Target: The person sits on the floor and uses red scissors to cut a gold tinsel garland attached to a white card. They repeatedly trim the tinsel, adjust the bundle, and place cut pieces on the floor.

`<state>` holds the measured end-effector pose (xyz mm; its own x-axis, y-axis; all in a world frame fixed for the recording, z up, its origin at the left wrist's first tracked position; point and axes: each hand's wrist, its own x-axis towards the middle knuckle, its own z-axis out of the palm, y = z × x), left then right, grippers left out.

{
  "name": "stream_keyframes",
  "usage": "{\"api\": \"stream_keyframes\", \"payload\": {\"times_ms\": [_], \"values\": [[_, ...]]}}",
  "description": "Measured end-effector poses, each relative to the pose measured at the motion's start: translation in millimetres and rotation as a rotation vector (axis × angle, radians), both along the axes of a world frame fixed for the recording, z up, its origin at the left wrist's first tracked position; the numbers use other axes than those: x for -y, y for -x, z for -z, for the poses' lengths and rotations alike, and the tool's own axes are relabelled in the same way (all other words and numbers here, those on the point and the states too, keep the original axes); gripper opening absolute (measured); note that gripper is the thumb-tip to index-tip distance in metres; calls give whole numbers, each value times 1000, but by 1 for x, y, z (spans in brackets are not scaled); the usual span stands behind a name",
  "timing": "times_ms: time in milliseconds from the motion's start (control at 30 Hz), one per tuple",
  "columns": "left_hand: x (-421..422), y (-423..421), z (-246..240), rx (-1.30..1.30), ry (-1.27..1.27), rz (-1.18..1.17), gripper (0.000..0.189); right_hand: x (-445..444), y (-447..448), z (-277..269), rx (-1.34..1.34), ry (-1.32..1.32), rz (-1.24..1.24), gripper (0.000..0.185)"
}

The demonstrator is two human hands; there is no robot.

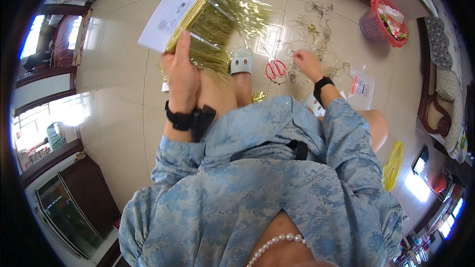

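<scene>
My left hand [182,72] grips one end of a bundle of gold tinsel fringe [213,26], thumb on top. A white printed card [182,5] is along the bundle's upper edge, and two pale strips lie across the strands. On the right, my right hand [306,65] hangs over the floor with its fingers curled; whether a thin strand is between the fingertips cannot be told. Red-handled scissors [275,69] lie on the tiles between my hands, blades slightly apart. Loose tangled threads [319,37] and bits of tinsel spread around and beyond my right hand.
A red plastic basket [374,26] with packaging inside stands at the upper right. Clear plastic packaging [362,87] and a yellow bag [393,167] lie on the right. A slipper [242,61] is on one foot near the scissors. Gold foil [259,96] lies by my knees.
</scene>
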<state>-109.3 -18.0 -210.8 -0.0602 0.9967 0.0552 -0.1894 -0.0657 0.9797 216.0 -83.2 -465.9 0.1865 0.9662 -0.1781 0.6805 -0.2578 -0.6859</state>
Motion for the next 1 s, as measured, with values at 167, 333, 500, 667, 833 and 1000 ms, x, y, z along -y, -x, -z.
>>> {"api": "stream_keyframes", "payload": {"times_ms": [167,333,500,667,833,1000], "values": [[-7,-1,9,46,145,-85,43,16,35,115,62,295,-48,22],[-2,-15,2,67,197,-42,44,-2,72,164,148,322,-2,23],[-4,-24,2,-201,183,-99,52,-14,76,176,139,377,59,24],[-7,-28,4,62,196,-63,43,-18,50,155,18,360,337,32],[-15,-36,11,241,191,97,34,-29,-6,54,-592,-7,564,18],[3,-34,-11,455,138,318,33,-23,-45,-140,-1095,-410,305,21]]}}
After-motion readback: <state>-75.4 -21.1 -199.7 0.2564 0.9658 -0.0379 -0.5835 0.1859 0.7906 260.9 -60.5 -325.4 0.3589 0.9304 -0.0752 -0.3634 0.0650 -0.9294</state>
